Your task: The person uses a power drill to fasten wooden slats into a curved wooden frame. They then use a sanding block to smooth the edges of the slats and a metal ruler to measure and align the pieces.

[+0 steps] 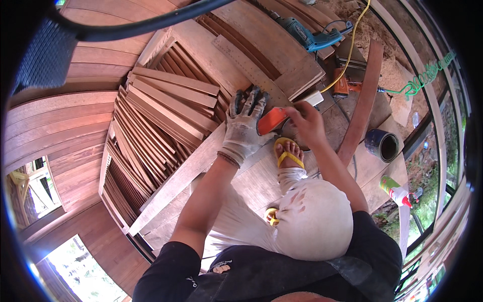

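My left hand (244,126), in a worn grey work glove, lies with fingers spread over the edge of a long wooden board (173,178). Beside its thumb is an orange, dark-edged hand tool (272,121), whose exact kind I cannot make out. My bare right hand (308,125) closes its fingers at the right end of this orange tool. The long board slants from the lower left up beneath the gloved hand. Just beyond the fingertips lies a flat metal ruler or square (246,63) on wide planks.
Thin wooden slats (146,136) fill the left side. Further off lie a teal power drill (309,35), an orange-black air tool (341,84) with a green coiled hose (430,75), and a yellow cord (347,60). A dark can (381,145) and bottle (395,190) stand right, beside a curved strip (363,100).
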A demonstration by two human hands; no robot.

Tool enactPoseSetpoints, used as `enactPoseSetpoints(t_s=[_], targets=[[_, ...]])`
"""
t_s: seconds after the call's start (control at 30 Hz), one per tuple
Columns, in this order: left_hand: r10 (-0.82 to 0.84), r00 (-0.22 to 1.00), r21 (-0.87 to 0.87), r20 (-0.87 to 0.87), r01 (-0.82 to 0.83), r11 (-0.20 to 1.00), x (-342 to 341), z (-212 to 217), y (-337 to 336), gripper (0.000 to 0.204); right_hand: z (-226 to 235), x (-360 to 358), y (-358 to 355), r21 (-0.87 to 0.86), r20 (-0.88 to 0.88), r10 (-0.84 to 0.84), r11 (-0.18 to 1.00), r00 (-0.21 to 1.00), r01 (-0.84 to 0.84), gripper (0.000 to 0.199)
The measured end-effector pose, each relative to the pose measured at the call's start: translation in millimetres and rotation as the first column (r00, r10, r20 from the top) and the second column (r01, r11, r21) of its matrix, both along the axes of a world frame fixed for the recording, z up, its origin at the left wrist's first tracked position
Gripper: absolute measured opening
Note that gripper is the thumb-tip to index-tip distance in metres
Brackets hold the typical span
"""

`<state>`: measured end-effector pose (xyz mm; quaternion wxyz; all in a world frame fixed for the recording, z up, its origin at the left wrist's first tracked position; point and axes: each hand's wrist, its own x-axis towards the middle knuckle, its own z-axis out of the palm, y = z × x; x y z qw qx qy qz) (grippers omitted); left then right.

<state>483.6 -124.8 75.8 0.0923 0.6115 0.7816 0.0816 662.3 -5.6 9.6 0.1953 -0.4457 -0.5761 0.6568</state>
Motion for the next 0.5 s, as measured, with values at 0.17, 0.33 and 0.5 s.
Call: enactPoseSetpoints(t_s=[0.17, 0.33, 0.5], targets=[[0.021, 1.000, -0.018, -0.004, -0.021, 1.000, -1.7, 3.5, -3.5, 0.102, -20.9, 119.2, -28.8, 0.736, 0.564, -0.466, 0.657, 0.682, -0.159, 0.072], [0.027, 0.999, -0.033, 0.032, -0.026, 0.999, 4.9, 8.6, 5.5, 0.100, -65.7, 179.7, -65.1, 0.527, 0.773, -0.450, 0.848, 0.447, -0.059, 0.107], [0.036, 0.999, -0.115, 0.032, -0.032, 0.993, 3.9, 23.2, 3.7, 0.101, -102.0, 177.7, -70.4, 0.546, 0.600, -0.503, 0.826, 0.621, 0.142, 0.105]])
